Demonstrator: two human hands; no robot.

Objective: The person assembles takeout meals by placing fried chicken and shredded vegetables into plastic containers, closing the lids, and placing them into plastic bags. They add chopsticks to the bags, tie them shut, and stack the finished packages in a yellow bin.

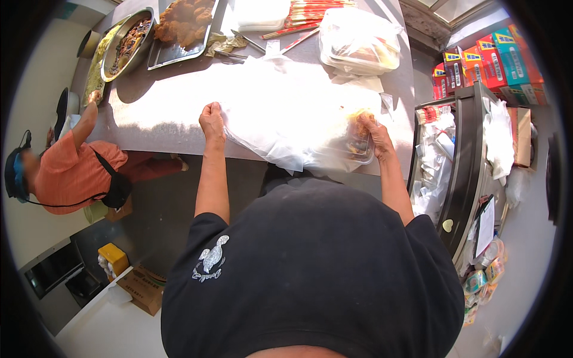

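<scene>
My left hand (pixel 211 123) pinches the edge of a thin white plastic bag (pixel 273 129), which spreads over the table in front of me. Bright sunlight washes out much of the bag. On the right, my right hand (pixel 379 134) grips a clear plastic takeaway container (pixel 353 150) with browned food inside, near the table's front edge. The container lies against the bag; whether it is partly inside cannot be told through the glare. Beyond it stands a bagged takeaway container (pixel 360 42), wrapped in white plastic.
Fried food (pixel 183 22) fills a metal tray, beside a steel bowl of mixed food (pixel 130 47). Paper-wrapped chopsticks (pixel 309 13) and tongs (pixel 250 41) lie at the back. At left, a person in orange (pixel 76 170) reaches to another tray (pixel 96 71). An open drawer (pixel 434 165) holds plastic bags.
</scene>
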